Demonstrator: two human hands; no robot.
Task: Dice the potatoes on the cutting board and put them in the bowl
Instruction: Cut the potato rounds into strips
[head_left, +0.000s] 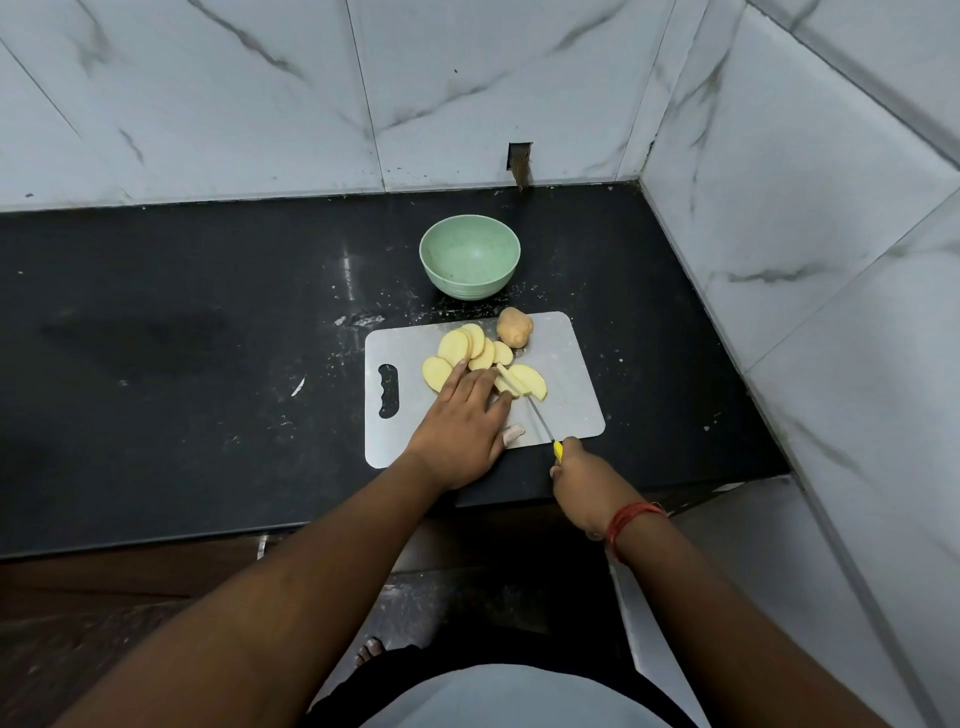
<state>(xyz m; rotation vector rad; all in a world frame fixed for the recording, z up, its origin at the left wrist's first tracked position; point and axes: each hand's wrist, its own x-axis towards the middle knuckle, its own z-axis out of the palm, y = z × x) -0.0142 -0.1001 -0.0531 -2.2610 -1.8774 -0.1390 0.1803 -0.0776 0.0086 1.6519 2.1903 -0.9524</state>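
left hand (462, 415), fingers extended, presses the potato slices (506, 382) onto the cutting board (566, 364); right hand (582, 480) grips the knife (543, 423), blade lying lengthwise beside the left fingertips. bowl (470, 258) sits beyond the board, empty.

The bowl (469, 257) is pale mint green with a faint speckle, ribbed lightly near its base. The cutting board (566, 374) is a flat light grey. The potato slices (470, 351) show pale yellow flesh, and the whole potato (515, 326) has a tan-brown skin. The knife (544, 425) has a silvery blade and a bright yellow handle. The surface (208, 322) is glossy black, flecked with small white specks. The wall tiles (260, 93) are white marble-look with grey veining. A red thread band (628, 522) circles the right wrist. The person's shirt (509, 696) is light grey.
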